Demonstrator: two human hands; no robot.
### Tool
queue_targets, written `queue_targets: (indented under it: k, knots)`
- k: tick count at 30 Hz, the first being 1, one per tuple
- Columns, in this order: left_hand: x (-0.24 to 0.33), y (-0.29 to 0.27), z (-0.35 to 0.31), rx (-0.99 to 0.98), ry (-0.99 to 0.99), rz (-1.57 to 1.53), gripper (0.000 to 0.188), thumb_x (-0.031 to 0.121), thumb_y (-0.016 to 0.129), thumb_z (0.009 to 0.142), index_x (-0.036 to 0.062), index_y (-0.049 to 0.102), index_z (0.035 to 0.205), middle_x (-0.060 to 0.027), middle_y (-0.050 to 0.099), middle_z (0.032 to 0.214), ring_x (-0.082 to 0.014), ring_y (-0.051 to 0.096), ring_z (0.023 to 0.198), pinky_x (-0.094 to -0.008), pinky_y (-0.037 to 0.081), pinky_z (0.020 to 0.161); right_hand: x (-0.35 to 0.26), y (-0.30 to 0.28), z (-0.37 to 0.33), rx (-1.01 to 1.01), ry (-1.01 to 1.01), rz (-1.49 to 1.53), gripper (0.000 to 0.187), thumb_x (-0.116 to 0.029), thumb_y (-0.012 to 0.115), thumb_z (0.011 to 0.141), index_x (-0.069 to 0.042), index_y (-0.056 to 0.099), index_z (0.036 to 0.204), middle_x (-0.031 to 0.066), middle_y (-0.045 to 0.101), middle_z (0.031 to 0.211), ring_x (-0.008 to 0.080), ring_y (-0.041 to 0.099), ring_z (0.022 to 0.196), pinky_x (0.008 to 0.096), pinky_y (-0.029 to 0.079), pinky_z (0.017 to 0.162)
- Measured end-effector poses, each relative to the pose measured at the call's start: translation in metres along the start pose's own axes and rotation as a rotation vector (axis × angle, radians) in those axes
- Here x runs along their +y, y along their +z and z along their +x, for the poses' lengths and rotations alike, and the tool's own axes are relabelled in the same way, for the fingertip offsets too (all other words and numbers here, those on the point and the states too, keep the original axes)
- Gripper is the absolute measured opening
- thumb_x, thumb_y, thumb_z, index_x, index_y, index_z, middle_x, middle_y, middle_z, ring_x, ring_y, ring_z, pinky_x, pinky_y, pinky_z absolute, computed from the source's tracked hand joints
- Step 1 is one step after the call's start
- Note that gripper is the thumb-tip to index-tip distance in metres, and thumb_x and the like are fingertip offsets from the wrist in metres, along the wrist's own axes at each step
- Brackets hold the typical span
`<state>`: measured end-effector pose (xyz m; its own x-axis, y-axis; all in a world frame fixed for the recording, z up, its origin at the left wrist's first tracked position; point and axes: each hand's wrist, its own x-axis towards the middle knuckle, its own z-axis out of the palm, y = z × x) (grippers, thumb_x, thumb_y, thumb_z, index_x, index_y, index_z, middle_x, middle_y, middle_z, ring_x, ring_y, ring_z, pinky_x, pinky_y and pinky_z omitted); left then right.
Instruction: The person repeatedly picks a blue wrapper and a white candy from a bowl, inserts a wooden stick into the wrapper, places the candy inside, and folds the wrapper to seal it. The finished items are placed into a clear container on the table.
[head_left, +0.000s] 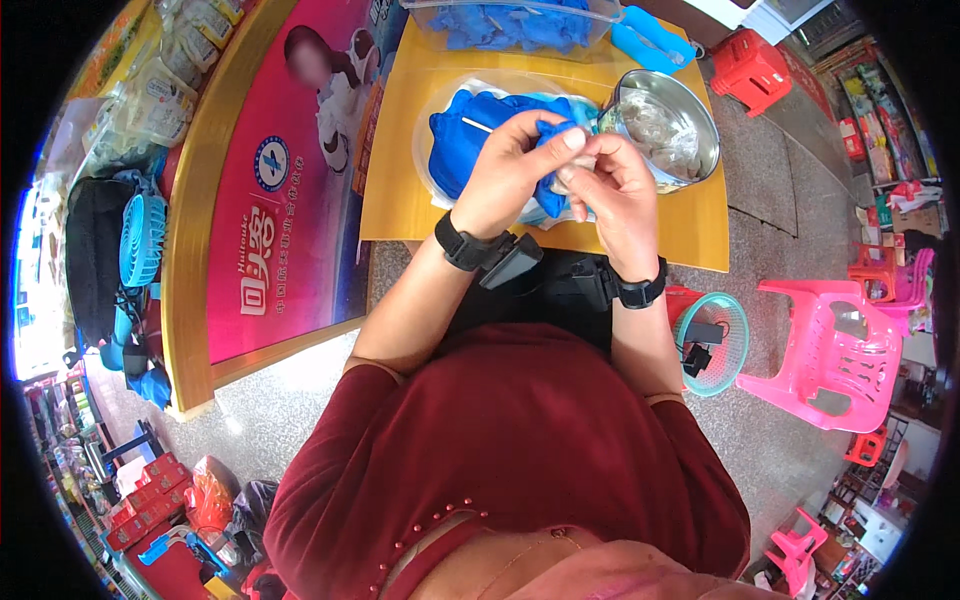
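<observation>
My left hand [515,165] and my right hand [618,190] meet over the front of the yellow table. Between them is a crumpled blue piece [549,200] of thin cloth or film, closed in the fingers of my left hand. My right thumb and fingers pinch at its right side, where a small pale, clear-looking bit shows; its kind is unclear. Behind my left hand lies a round clear tray [424,150] with a blue sheet [455,150] and a thin white stick [477,124]. Right of my hands stands a round metal tin [708,125] holding clear plastic packets [655,130].
A clear plastic bin [610,12] of blue pieces sits at the far edge of the yellow table [690,235], beside a blue pouch [652,40]. A pink printed panel [260,220] stands left. A green basket [735,345] and pink chair [835,350] are at right.
</observation>
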<state>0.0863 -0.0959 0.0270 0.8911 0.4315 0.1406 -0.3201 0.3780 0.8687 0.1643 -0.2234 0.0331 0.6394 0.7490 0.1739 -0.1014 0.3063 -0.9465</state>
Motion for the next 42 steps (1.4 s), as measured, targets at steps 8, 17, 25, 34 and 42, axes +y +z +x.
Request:
queue_targets:
  k: [8,17,25,34,42]
  knots:
    - [0.002,0.006,-0.001,0.195,0.192,-0.005,0.014,0.016,0.068,0.092,0.0022,0.071,0.090,-0.0014,0.063,0.095,-0.0092,0.058,0.084,-0.0240,0.047,0.076,0.000,0.010,-0.002,-0.003,-0.029,-0.082,0.010,-0.006,0.066,0.091,0.001,0.064,0.098,0.0052,0.065,0.086,0.0074,0.058,0.061,0.0200,0.046,0.053]
    - [-0.002,0.014,-0.006,0.235,0.233,0.206,0.013,0.015,0.069,0.090,0.0029,0.074,0.091,-0.0014,0.058,0.101,-0.0098,0.054,0.092,-0.0227,0.044,0.078,-0.007,0.013,-0.001,0.033,0.008,-0.217,0.006,-0.004,0.067,0.088,0.000,0.063,0.086,0.0015,0.062,0.073,0.0049,0.056,0.057,0.0199,0.043,0.044]
    - [0.002,0.016,-0.008,0.123,0.002,-0.089,0.023,0.017,0.056,0.097,-0.0011,0.066,0.107,-0.0049,0.063,0.102,-0.0124,0.059,0.091,-0.0250,0.049,0.078,0.004,0.016,0.003,0.192,-0.011,-0.131,0.006,-0.003,0.069,0.087,-0.001,0.064,0.085,0.0000,0.061,0.068,0.0033,0.054,0.055,0.0178,0.039,0.045]
    - [0.005,0.009,-0.005,0.162,0.218,0.081,0.024,0.017,0.055,0.099,0.0013,0.071,0.103,-0.0047,0.056,0.107,-0.0142,0.054,0.100,-0.0266,0.046,0.087,-0.003,0.011,-0.001,-0.063,-0.113,-0.075,0.020,-0.004,0.067,0.089,0.003,0.066,0.108,0.0063,0.062,0.095,0.0127,0.061,0.077,0.0239,0.052,0.064]
    - [0.010,0.016,-0.009,0.101,0.046,-0.122,0.025,0.015,0.053,0.099,-0.0007,0.065,0.113,-0.0085,0.060,0.116,-0.0158,0.057,0.108,-0.0273,0.044,0.094,-0.001,0.020,0.000,0.146,-0.111,-0.067,0.014,0.001,0.068,0.088,0.001,0.063,0.101,0.0035,0.063,0.086,0.0081,0.061,0.074,0.0198,0.051,0.066]
